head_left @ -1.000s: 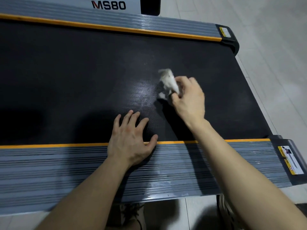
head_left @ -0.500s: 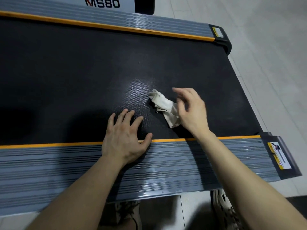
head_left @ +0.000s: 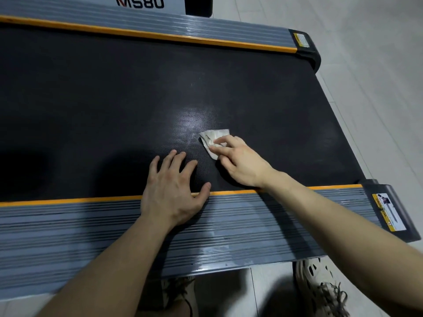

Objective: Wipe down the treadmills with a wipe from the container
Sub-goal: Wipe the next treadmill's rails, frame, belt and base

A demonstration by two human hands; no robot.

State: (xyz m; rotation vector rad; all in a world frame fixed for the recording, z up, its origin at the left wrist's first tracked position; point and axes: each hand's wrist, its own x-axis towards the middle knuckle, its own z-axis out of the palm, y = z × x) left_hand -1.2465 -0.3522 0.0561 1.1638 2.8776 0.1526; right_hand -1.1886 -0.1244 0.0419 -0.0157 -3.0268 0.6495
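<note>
A crumpled white wipe (head_left: 211, 139) lies just right of the frame's centre on the black treadmill belt (head_left: 114, 99). It is pressed down under the extended fingers of the right hand (head_left: 242, 165), whose grip is kept apart, not curled round the cloth. The left hand (head_left: 171, 193) is laid palm-down below centre. Its fingers are splayed on the belt, its heel rests on the grey ribbed side rail (head_left: 68, 236), and its grip is likewise apart. A pale shoe (head_left: 320, 291) is seen at lower right.
</note>
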